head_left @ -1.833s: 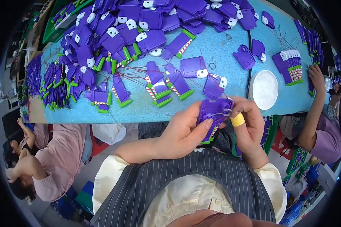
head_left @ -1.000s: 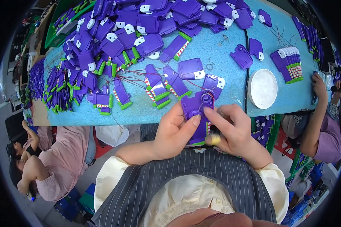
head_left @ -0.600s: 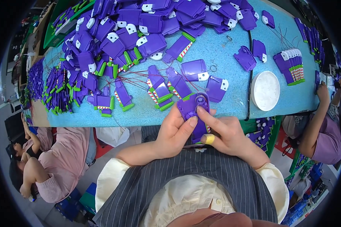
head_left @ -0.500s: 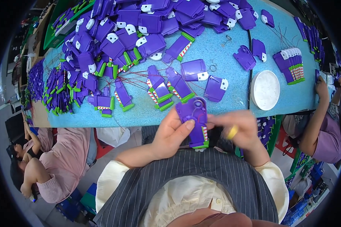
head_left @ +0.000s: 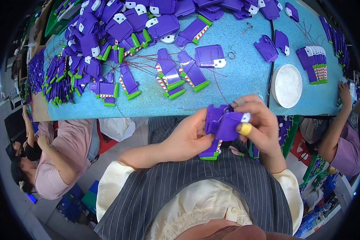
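In front of my body, just off the table's near edge, my left hand (head_left: 190, 134) is closed on a purple plastic wing-shaped shell (head_left: 212, 115) with a red-and-white striped edge and a green end. My right hand (head_left: 262, 124), with a yellow band on one digit, pinches a purple cover (head_left: 228, 129) with a white corner. The cover lies over part of the shell, hiding its middle; whether the two are joined I cannot tell. A thin red wire (head_left: 221, 90) runs from the shell's top onto the table.
Striped wing pieces (head_left: 193, 70) with red wires and a loose purple cover (head_left: 210, 56) lie on the blue table (head_left: 148, 108). Purple parts (head_left: 120, 28) heap at the back left. A white bowl (head_left: 287, 86) stands right, near fanned pieces (head_left: 314, 64). People sit on both sides.
My right hand, blurred beside the shell before, now holds a purple cover over it. One cover with a white corner has left the table. The view has shifted slightly.
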Motion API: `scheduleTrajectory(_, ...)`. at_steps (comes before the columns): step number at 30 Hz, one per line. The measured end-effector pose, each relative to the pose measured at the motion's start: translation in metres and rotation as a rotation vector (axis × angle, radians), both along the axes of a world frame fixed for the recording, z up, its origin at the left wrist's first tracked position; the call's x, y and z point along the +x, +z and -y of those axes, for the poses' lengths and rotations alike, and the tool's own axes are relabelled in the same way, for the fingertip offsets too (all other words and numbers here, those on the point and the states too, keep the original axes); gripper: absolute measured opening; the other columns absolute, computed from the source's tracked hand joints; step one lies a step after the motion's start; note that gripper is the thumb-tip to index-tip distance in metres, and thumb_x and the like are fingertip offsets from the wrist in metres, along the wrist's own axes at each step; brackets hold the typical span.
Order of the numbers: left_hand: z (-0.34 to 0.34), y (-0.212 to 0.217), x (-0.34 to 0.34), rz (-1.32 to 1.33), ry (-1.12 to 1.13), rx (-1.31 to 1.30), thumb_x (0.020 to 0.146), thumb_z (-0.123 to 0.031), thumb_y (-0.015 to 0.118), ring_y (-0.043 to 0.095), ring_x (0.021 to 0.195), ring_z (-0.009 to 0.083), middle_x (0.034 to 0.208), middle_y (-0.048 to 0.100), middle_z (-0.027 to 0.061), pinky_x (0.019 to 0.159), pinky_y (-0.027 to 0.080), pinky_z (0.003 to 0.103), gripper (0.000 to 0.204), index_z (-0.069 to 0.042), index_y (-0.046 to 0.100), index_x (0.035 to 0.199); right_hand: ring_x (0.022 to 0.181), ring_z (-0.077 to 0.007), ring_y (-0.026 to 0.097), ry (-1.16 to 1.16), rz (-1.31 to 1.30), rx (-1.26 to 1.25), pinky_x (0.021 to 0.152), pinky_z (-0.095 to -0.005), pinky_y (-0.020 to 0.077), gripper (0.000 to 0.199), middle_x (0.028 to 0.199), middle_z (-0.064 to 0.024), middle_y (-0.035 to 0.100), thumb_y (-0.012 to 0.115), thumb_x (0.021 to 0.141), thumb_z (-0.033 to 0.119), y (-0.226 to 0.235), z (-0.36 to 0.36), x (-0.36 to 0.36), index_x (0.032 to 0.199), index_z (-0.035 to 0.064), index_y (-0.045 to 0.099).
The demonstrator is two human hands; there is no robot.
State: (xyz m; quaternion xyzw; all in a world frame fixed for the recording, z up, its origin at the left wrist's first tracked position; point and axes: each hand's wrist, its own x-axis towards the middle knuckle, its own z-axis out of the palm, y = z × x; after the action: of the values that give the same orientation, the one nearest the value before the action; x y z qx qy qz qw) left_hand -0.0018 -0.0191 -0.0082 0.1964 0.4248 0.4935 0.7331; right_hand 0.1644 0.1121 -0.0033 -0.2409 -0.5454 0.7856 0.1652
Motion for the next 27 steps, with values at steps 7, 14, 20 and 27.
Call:
scheduleTrajectory(7, -0.001, 0.003, 0.004, -0.01, 0.022, 0.029, 0.081, 0.01, 0.043, 0.058, 0.101, 0.0165, 0.107, 0.056, 0.0115, 0.085, 0.047, 0.03, 0.045, 0.001, 0.033, 0.123, 0.063, -0.0072, 0.058, 0.067, 0.124, -0.031, 0.047, -0.0169, 0.044, 0.028, 0.114, -0.014, 0.049, 0.06, 0.08, -0.004, -0.007, 0.006, -0.013, 0.108, -0.0046, 0.055)
scheduleTrajectory(14, -0.004, 0.002, -0.006, -0.208, -0.083, 0.075, 0.092, -0.007, 0.045, 0.06, 0.092, 0.0153, 0.1, 0.059, 0.0106, 0.078, 0.05, 0.029, 0.03, 0.002, 0.037, 0.12, 0.065, -0.0066, 0.059, -0.035, 0.158, 0.176, 0.05, -0.0181, 0.0468, 0.038, 0.113, -0.014, 0.049, 0.062, 0.079, -0.003, -0.007, 0.015, -0.017, 0.114, -0.0037, 0.049)
scheduleTrajectory(20, -0.009, 0.01, -0.004, -0.321, -0.061, 0.185, 0.098, -0.017, 0.036, 0.061, 0.089, 0.0129, 0.1, 0.062, 0.0117, 0.076, 0.051, 0.026, 0.031, 0.004, 0.039, 0.12, 0.065, -0.0054, 0.054, -0.285, 0.058, -0.007, 0.054, -0.0184, 0.0458, 0.063, 0.105, -0.0094, 0.049, 0.071, 0.073, -0.001, -0.004, 0.021, -0.018, 0.124, 0.0007, 0.035)
scheduleTrajectory(27, -0.011, 0.007, 0.0, -0.637, 0.013, 0.456, 0.095, -0.014, 0.042, 0.064, 0.069, 0.0173, 0.079, 0.064, 0.0098, 0.062, 0.049, 0.029, 0.021, 0.003, 0.04, 0.107, 0.084, -0.0126, 0.047, -0.195, -0.111, -0.55, 0.076, -0.0262, 0.0384, 0.023, 0.088, -0.0028, 0.048, 0.068, 0.078, 0.009, -0.013, 0.025, -0.013, 0.086, 0.0075, 0.047)
